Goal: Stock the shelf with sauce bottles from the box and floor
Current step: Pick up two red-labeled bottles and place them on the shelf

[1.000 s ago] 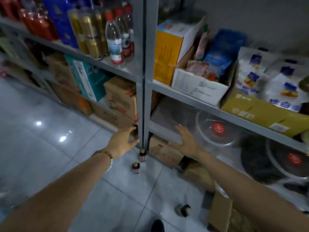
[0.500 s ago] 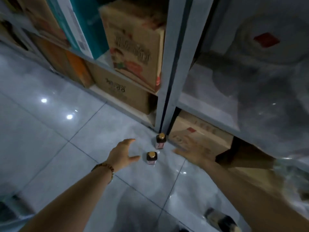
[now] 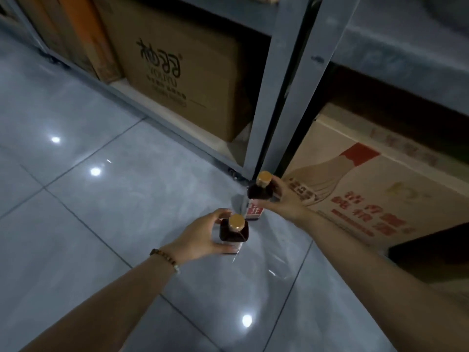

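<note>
down low, left hand (image 3: 200, 237) fingers round near bottle (image 3: 233, 232), right hand (image 3: 286, 199) round far bottle (image 3: 259, 191)

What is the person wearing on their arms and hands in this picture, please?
Both are bare of gloves, the left hand and the right hand alike. No sleeves show on either forearm. The left wrist carries a bracelet of small brown beads with a pale one at its lower end. The right wrist shows nothing worn.

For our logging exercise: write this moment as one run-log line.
left hand: grips near bottle | right hand: grips far bottle | both upright, near shelf post
</note>
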### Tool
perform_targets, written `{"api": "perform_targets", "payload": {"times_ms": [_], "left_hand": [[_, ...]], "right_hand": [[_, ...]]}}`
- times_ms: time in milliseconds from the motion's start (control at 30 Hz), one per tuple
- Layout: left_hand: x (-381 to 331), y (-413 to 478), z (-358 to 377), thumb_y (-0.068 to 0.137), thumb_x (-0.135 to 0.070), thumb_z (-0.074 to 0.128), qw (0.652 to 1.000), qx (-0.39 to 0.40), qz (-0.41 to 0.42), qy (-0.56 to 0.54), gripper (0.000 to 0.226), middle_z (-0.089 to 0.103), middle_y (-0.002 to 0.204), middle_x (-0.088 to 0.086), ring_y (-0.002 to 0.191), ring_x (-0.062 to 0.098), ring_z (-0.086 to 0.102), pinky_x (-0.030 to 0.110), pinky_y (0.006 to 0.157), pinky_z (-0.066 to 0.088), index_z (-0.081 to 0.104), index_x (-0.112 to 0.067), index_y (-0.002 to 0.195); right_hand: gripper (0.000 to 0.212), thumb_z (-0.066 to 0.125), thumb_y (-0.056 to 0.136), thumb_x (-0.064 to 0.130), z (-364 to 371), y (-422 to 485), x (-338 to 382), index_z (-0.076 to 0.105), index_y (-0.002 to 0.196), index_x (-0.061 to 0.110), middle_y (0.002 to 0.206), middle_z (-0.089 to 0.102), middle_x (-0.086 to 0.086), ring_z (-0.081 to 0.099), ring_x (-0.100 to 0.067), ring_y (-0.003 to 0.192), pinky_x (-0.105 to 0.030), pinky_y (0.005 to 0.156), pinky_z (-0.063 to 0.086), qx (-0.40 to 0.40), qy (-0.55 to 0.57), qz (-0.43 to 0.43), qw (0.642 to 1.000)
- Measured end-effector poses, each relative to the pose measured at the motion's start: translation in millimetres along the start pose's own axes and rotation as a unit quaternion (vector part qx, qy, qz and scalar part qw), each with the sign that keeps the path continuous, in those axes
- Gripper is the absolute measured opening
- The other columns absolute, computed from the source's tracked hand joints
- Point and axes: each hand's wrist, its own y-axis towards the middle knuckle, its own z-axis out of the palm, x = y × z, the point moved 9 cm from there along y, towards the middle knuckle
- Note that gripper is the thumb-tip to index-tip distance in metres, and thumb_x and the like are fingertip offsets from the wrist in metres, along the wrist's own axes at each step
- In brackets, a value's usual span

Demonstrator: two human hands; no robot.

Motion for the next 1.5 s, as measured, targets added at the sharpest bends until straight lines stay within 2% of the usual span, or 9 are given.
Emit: {"api": "perform_targets", "payload": {"times_ms": [133, 300, 500, 700, 900, 1033, 1133, 1300, 1500], "left_hand": [[5, 18, 12, 0.063, -0.034, 0.085, 0.999, 0.000, 0.028, -0.018, 0.061, 0.065, 0.113, -0.012, 0.108, 0.000, 0.057, 0.023, 0.098, 0.044, 0.058, -0.027, 0.117], [6, 19, 15, 0.062, -0.026, 0.087, 0.998, -0.024, 0.049, -0.024, 0.055, 0.067, 0.104, -0.011, 0.098, 0.000, 0.061, 0.013, 0.088, 0.046, 0.058, -0.032, 0.108], [4, 8, 4, 0.059, -0.021, 0.088, 0.997, -0.070, 0.028, -0.033, 0.055, 0.068, 0.102, -0.006, 0.093, 0.004, 0.063, 0.017, 0.086, 0.049, 0.063, -0.020, 0.108], [-56, -30, -73, 0.055, -0.018, 0.090, 0.993, -0.087, -0.005, -0.080, 0.044, 0.072, 0.084, -0.013, 0.081, 0.000, 0.068, 0.017, 0.071, 0.051, 0.065, -0.031, 0.090], [-226, -87, -171, 0.056, -0.007, 0.087, 0.982, -0.091, 0.015, -0.167, 0.051, 0.073, 0.091, -0.003, 0.082, 0.007, 0.069, 0.022, 0.070, 0.054, 0.065, -0.016, 0.101], [-381, -131, -236, 0.044, -0.026, 0.087, 0.970, -0.074, 0.051, -0.226, 0.061, 0.074, 0.092, -0.001, 0.084, 0.010, 0.070, 0.025, 0.071, 0.056, 0.066, -0.015, 0.101], [-511, -166, -281, 0.043, -0.038, 0.087, 0.967, -0.054, 0.092, -0.230, 0.062, 0.074, 0.092, -0.006, 0.083, 0.009, 0.070, 0.018, 0.064, 0.054, 0.067, -0.019, 0.099], [-725, -224, -353, 0.042, -0.053, 0.082, 0.957, -0.043, 0.190, -0.214, 0.053, 0.074, 0.086, -0.008, 0.077, 0.009, 0.070, 0.014, 0.059, 0.050, 0.070, -0.027, 0.087], [-937, -299, -384, 0.047, -0.046, 0.079, 0.926, 0.001, 0.323, -0.197, 0.041, 0.075, 0.080, 0.000, 0.072, 0.014, 0.071, 0.017, 0.058, 0.052, 0.073, -0.022, 0.080]], "right_hand": [[0.060, 0.078, 0.075, 0.018, 6, 20, -3, 0.050, 0.128, 0.021, 0.119, 0.059, 0.003, 0.055, -0.014, 0.114, -0.020, 0.089, 0.043, -0.004, 0.021, -0.035, 0.999], [0.062, 0.074, 0.074, -0.003, 1, 19, -1, 0.047, 0.130, 0.006, 0.116, 0.055, -0.001, 0.051, -0.011, 0.108, -0.002, 0.076, 0.046, -0.024, -0.001, -0.093, 0.995], [0.060, 0.081, 0.070, 0.008, -9, -15, -6, 0.054, 0.124, 0.009, 0.119, 0.060, -0.002, 0.055, -0.018, 0.115, -0.028, 0.099, 0.042, -0.072, -0.061, -0.106, 0.990], [0.059, 0.084, 0.067, 0.023, -52, -99, 43, 0.055, 0.118, 0.027, 0.106, 0.058, 0.017, 0.057, -0.010, 0.104, -0.022, 0.087, 0.044, -0.090, -0.045, -0.041, 0.994], [0.049, 0.086, 0.060, 0.021, -131, -233, 214, 0.064, 0.103, 0.032, 0.099, 0.073, 0.012, 0.068, -0.006, 0.094, -0.022, 0.081, 0.055, -0.114, 0.032, -0.051, 0.992], [0.042, 0.084, 0.063, 0.013, -197, -324, 363, 0.067, 0.099, 0.026, 0.094, 0.074, 0.010, 0.071, -0.007, 0.086, -0.013, 0.069, 0.053, -0.140, 0.061, -0.101, 0.983], [0.046, 0.083, 0.062, 0.008, -252, -398, 470, 0.067, 0.104, 0.017, 0.097, 0.075, -0.001, 0.071, -0.017, 0.090, -0.021, 0.073, 0.055, -0.179, 0.086, -0.134, 0.971], [0.048, 0.082, 0.060, 0.017, -344, -534, 622, 0.067, 0.106, 0.014, 0.099, 0.075, -0.001, 0.071, -0.015, 0.092, -0.018, 0.074, 0.053, -0.272, 0.087, -0.181, 0.941], [0.043, 0.079, 0.056, 0.020, -430, -695, 734, 0.066, 0.097, 0.013, 0.083, 0.075, 0.011, 0.067, 0.001, 0.077, -0.011, 0.066, 0.050, -0.408, 0.070, -0.245, 0.877]]}}
